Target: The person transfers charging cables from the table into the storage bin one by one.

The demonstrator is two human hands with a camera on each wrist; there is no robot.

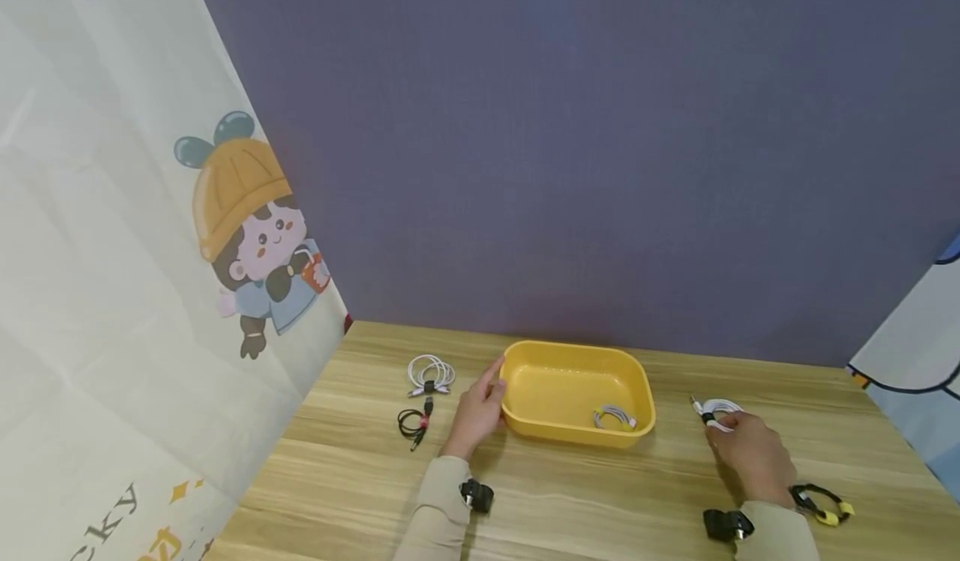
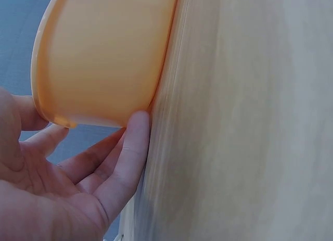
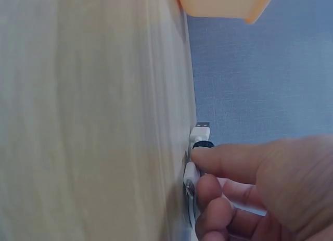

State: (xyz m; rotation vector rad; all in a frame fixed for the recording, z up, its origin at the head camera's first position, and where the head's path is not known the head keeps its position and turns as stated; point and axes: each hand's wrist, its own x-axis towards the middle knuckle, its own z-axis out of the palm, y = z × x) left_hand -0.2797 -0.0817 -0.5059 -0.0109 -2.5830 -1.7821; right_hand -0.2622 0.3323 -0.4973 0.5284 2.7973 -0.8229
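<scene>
A yellow plastic tray (image 1: 540, 436) stands on the table with a coiled grey-white cable (image 1: 615, 415) inside, toward its right front. My left hand (image 1: 477, 415) touches the tray's left end; in the left wrist view the fingers (image 2: 136, 147) lie against the outer wall, fairly straight. To the tray's right, my right hand (image 1: 753, 454) pinches a coiled white USB cable (image 1: 720, 407) at its black strap (image 3: 203, 144) between thumb and fingers. The cable is low at the tabletop; whether it touches the wood I cannot tell. Part of the coil is hidden behind the fingers.
Left of the tray lie a coiled white cable (image 1: 431, 371) and a black cable (image 1: 414, 423) with a red tie. A black cable with yellow pieces (image 1: 825, 507) lies beside the right wrist. A dark blue-grey panel (image 1: 570, 169) rises behind the wooden table (image 1: 345, 478).
</scene>
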